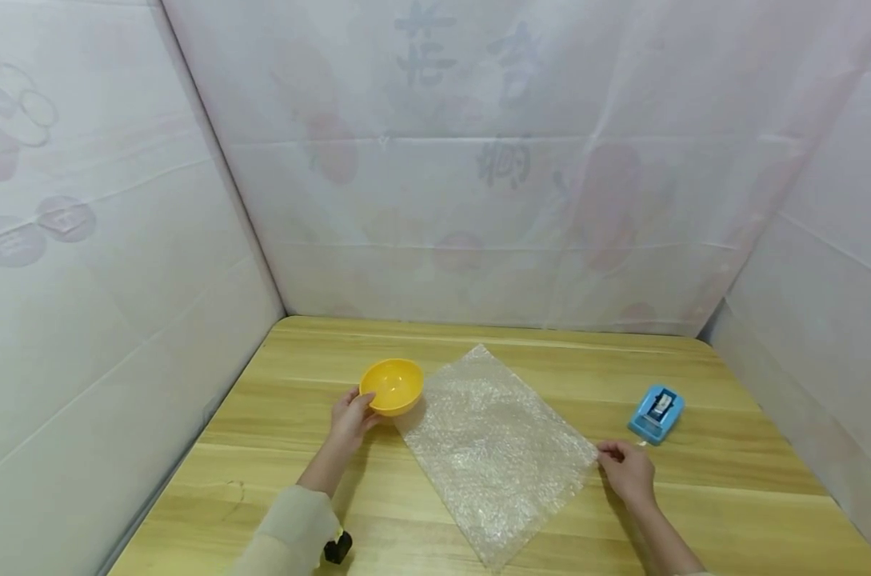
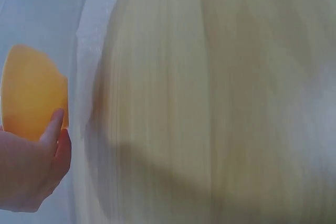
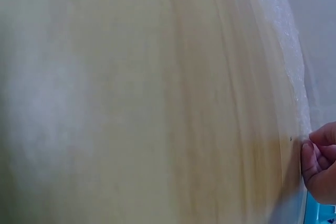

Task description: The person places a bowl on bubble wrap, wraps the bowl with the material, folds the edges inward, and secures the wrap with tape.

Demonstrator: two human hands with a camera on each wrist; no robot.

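Observation:
A yellow bowl [image 1: 394, 386] is held by my left hand [image 1: 350, 416], with the thumb over its rim and the fingers beneath. The left wrist view shows the bowl [image 2: 32, 90] from its side, raised off the table. Below and to the right of it, a square sheet of clear bubble wrap [image 1: 503, 456] lies flat, turned cornerwise. My right hand [image 1: 628, 470] pinches the right corner of the sheet between thumb and fingers. In the right wrist view, that hand [image 3: 321, 163] is at the right edge, with the bubble wrap [image 3: 289, 45] rising away from it.
A blue tape dispenser [image 1: 657, 414] stands on the wooden table [image 1: 262, 464] just beyond my right hand. White printed cloth [image 1: 435, 200] walls the table at the back and both sides. A small black object [image 1: 337, 548] is by my left sleeve.

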